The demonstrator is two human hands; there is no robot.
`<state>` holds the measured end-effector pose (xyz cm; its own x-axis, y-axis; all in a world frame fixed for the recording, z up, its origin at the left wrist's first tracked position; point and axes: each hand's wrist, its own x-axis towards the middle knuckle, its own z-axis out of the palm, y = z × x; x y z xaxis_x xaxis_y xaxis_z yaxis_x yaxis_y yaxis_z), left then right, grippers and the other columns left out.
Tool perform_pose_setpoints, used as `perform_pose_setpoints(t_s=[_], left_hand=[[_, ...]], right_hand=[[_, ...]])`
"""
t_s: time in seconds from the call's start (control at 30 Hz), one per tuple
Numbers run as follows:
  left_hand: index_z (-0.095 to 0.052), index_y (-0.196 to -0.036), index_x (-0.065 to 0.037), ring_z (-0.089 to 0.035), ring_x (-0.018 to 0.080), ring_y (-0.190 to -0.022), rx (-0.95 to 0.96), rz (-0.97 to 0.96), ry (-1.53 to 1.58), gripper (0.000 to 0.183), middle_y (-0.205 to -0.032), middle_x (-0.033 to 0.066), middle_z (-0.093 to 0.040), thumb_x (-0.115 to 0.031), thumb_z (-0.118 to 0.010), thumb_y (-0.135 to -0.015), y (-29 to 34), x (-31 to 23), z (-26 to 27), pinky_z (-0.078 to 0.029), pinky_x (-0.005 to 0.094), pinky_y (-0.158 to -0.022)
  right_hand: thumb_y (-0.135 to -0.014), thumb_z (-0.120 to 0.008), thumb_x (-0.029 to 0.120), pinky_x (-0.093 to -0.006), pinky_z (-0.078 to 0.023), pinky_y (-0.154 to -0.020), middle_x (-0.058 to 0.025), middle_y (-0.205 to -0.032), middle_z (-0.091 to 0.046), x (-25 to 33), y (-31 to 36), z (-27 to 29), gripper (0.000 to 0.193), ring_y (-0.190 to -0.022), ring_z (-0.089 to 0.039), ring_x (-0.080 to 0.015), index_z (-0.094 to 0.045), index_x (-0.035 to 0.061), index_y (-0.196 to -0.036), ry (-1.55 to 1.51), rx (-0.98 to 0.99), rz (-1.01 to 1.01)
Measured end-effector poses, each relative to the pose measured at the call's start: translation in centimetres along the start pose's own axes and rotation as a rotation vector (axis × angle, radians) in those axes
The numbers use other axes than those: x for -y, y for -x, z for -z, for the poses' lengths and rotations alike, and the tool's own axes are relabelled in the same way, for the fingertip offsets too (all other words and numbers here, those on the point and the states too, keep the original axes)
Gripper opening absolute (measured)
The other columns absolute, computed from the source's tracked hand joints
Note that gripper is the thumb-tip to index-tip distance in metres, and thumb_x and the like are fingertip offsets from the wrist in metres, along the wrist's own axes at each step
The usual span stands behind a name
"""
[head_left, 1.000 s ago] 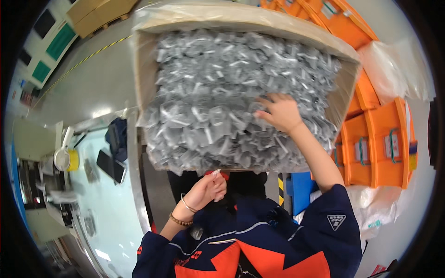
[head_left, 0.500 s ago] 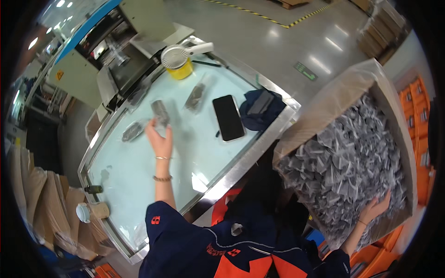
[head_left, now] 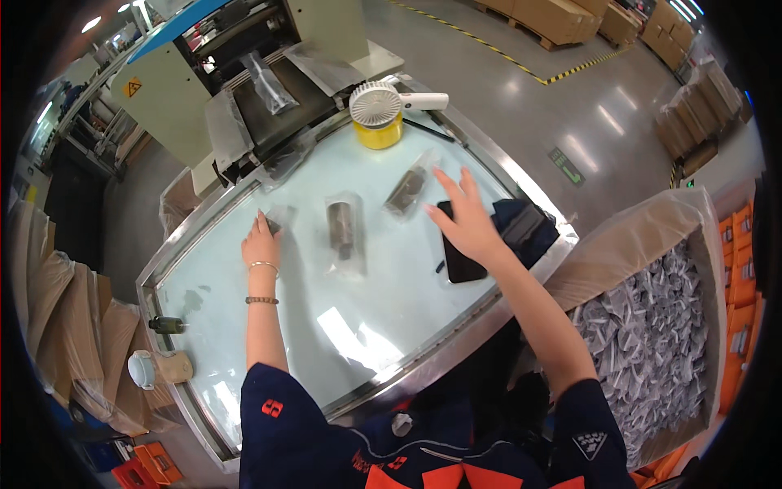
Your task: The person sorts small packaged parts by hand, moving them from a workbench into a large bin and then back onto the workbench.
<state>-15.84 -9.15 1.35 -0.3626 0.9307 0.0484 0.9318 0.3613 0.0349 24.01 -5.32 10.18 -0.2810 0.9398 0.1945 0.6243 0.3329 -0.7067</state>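
On the pale glass-topped table (head_left: 236, 326) lie several clear plastic bags, each with a dark part inside. My left hand (head_left: 261, 244) is closed on the leftmost bagged part (head_left: 283, 217), its fingers hiding much of it. To its right, a second bagged part (head_left: 342, 232) lies flat, touched by neither hand. My right hand (head_left: 471, 226) reaches over the black phone (head_left: 466, 265) with fingers spread and nothing in them. Its fingertips come close to a third bagged part (head_left: 407, 189). A dark blue cloth item (head_left: 525, 232) sits beside the phone.
A white handheld fan (head_left: 379, 104) rests on a yellow tub (head_left: 379, 134) at the table's far edge. Beyond stands a machine with a dark conveyor (head_left: 281, 106) carrying a bag. A lined carton (head_left: 619, 236) of grey bagged pieces stands right; a lidded cup (head_left: 159, 369) stands left.
My right hand has left the carton and come over the table by the phone. My left hand has let go of the middle bagged part and moved left to another. The view has shifted.
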Motion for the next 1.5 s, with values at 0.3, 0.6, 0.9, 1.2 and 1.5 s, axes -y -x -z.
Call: perform_pose_setpoints(t_s=[0.3, 0.6, 0.9, 1.2, 1.5], left_hand=[[-0.035, -0.138, 0.000, -0.038, 0.0330, -0.127, -0.091, -0.060, 0.203, 0.095, -0.138, 0.0200, -0.040, -0.066, -0.057, -0.074, 4.1, -11.7, 1.3, -0.024, 0.0540, -0.106], [-0.023, -0.143, -0.001, -0.031, 0.0356, -0.130, 0.084, -0.381, 0.387, 0.098, -0.145, 0.0214, -0.026, -0.022, -0.074, -0.063, 12.9, -11.4, 3.4, -0.025, 0.0511, -0.106], [-0.033, -0.135, 0.003, -0.039, 0.0347, -0.123, 0.192, -0.293, 0.459, 0.093, -0.138, 0.0218, -0.036, -0.020, -0.069, -0.053, 19.6, -8.5, 4.9, -0.029, 0.0482, -0.103], [-0.035, -0.136, 0.000, -0.038, 0.0351, -0.124, 0.167, -0.370, 0.544, 0.088, -0.137, 0.0208, -0.037, -0.020, -0.064, -0.055, 20.4, -8.0, 4.6, -0.029, 0.0491, -0.102], [-0.035, -0.137, -0.008, -0.042, 0.0401, -0.113, 0.161, -0.259, 0.428, 0.099, -0.122, 0.0228, -0.043, -0.023, -0.076, -0.047, 19.9, -9.7, 5.2, -0.034, 0.0483, -0.097]], right_hand=[[-0.076, -0.068, 0.020, -0.0399, -0.036, -0.104, -0.0307, -0.144, -0.023, -2.1, -4.7, -12.9, 0.062, -0.131, -0.031, -0.0446, -0.044, 0.0149, -0.133, 0.018, 0.283, 0.234], [-0.063, -0.081, 0.019, -0.0391, -0.043, -0.096, -0.0177, -0.124, -0.047, -0.1, -7.9, -7.7, 0.078, -0.113, -0.048, -0.0355, -0.044, -0.0007, -0.129, 0.472, 0.447, -0.006], [-0.062, -0.081, 0.025, -0.0445, -0.035, -0.103, -0.0149, -0.139, -0.036, 9.1, -19.3, -22.0, 0.063, -0.126, -0.039, -0.0343, -0.055, 0.0250, -0.120, 0.539, 0.416, 0.881], [-0.048, -0.085, 0.042, -0.0433, -0.041, -0.093, -0.0165, -0.121, -0.052, 13.0, -20.3, -23.8, 0.106, -0.114, -0.049, -0.0323, -0.032, 0.0133, -0.135, 0.779, 0.692, 0.497], [-0.056, -0.078, 0.029, -0.0432, -0.041, -0.092, -0.0236, -0.115, -0.049, 7.9, 0.2, -8.5, 0.097, -0.106, -0.050, -0.0390, -0.027, 0.0076, -0.137, 0.059, 0.189, 0.216]])
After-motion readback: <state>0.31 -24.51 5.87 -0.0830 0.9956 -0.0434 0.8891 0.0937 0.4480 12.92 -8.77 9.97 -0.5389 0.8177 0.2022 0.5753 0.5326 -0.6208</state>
